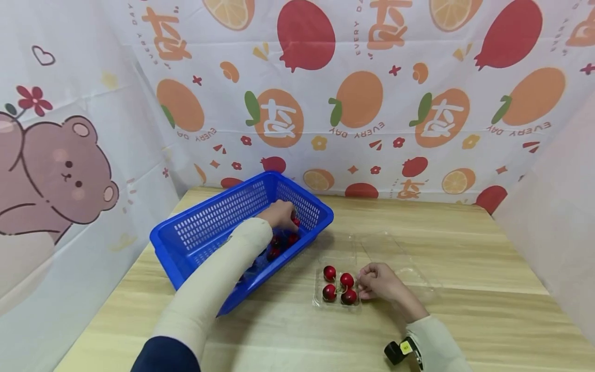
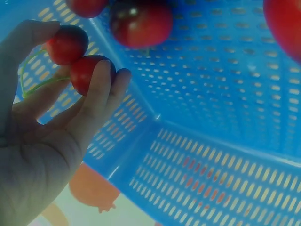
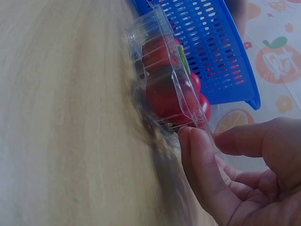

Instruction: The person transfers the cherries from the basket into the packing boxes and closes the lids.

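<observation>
My left hand [image 1: 279, 214] reaches inside the blue plastic basket [image 1: 162, 238], at its far right corner. In the left wrist view its fingers and thumb hold a pair of dark red cherries [image 2: 68, 45] joined by green stems. More cherries [image 1: 274, 253] lie on the basket's floor, partly behind its front wall. My right hand [image 1: 382, 283] pinches the right rim of a clear plastic box [image 1: 318, 298] on the table, thumb and index finger on the edge in the right wrist view. Several red cherries [image 1: 346, 280] sit in that box, some with stems showing.
The clear box's transparent lid [image 1: 386, 248] seems to lie spread behind and right of it on the wooden table [image 1: 488, 310]. A fruit-print cloth [image 1: 353, 150] hangs along the back, and a bear-print cloth [image 1: 69, 170] hangs at the left.
</observation>
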